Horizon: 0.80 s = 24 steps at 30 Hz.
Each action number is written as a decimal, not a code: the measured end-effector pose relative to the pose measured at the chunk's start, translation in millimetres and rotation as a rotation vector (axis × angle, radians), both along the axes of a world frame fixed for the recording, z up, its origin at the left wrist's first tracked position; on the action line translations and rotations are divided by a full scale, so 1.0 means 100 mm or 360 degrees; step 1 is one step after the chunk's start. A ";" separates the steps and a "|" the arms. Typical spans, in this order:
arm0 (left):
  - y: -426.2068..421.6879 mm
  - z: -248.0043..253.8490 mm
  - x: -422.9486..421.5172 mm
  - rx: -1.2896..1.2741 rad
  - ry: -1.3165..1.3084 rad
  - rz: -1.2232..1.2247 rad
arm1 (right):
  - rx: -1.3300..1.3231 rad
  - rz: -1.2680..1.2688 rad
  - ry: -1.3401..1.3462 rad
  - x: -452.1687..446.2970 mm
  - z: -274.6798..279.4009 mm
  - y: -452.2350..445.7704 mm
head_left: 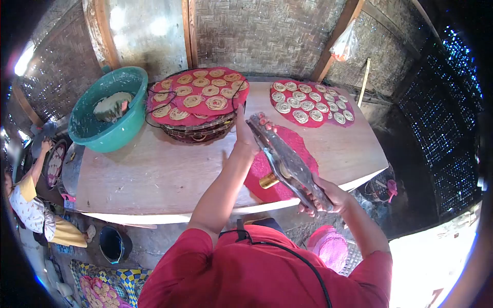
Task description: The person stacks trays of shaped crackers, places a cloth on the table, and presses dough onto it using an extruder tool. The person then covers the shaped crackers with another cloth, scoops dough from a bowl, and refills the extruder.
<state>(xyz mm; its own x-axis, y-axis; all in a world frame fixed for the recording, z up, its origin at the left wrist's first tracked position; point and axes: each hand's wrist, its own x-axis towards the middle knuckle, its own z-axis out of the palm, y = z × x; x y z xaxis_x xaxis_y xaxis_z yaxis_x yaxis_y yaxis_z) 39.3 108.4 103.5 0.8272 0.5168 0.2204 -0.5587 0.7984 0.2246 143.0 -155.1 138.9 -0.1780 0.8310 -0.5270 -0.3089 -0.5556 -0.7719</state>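
A long metal-and-wood press tool point(287, 160) is held slantwise above the table between my two hands. My left hand point(247, 132) grips its upper end, with fingertips showing past the far edge. Around the lower end, my right hand point(328, 196) is closed. A brass-coloured cylinder point(268, 180) sticks out from the tool's left side. Beneath it lies a bare red mat point(299, 143). Coiled dough rounds point(216, 103) cover a red mat on stacked woven trays point(197, 134) to the left. More coils point(307, 106) rest on another red mat at the right.
A green basin point(134, 126) holding dough stands at the table's point(154, 185) left end. Another person point(36, 205) is at the far left. On the floor are a dark bucket point(114, 244) and pink round pieces point(330, 249). A plastic bag point(345, 43) hangs on the wall.
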 end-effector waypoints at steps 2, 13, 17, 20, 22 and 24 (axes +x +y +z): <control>-0.01 -0.28 0.12 -0.0355 0.0300 0.0148 | -0.0162 -0.0029 -0.0243 0.03 -0.02 0.04; 0.13 -0.55 0.05 -0.0374 0.0065 0.0220 | -0.0292 0.0033 -0.1026 0.11 -0.19 0.30; 0.02 -0.28 -0.12 -0.0377 0.0219 0.0309 | -0.0323 0.0019 -0.0846 -0.05 0.10 0.21; -0.14 -0.29 -0.10 -0.0466 0.0245 0.0327 | -0.0436 0.0014 -0.0968 0.00 0.27 0.12; -0.12 -0.32 -0.01 -0.0471 0.0188 0.0314 | -0.0401 0.0037 -0.1070 0.08 0.29 0.13; -0.06 -0.27 0.05 -0.0509 0.0111 0.0298 | -0.0289 0.0060 -0.1260 0.10 0.30 0.18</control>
<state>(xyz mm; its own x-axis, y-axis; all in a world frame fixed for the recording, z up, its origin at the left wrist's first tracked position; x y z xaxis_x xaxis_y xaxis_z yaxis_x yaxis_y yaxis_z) 43.9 102.1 76.6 0.7191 0.6943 -0.0298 -0.6939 0.7197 0.0231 152.9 -137.1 168.6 0.2778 0.7216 -0.6342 0.3125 -0.6921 -0.6506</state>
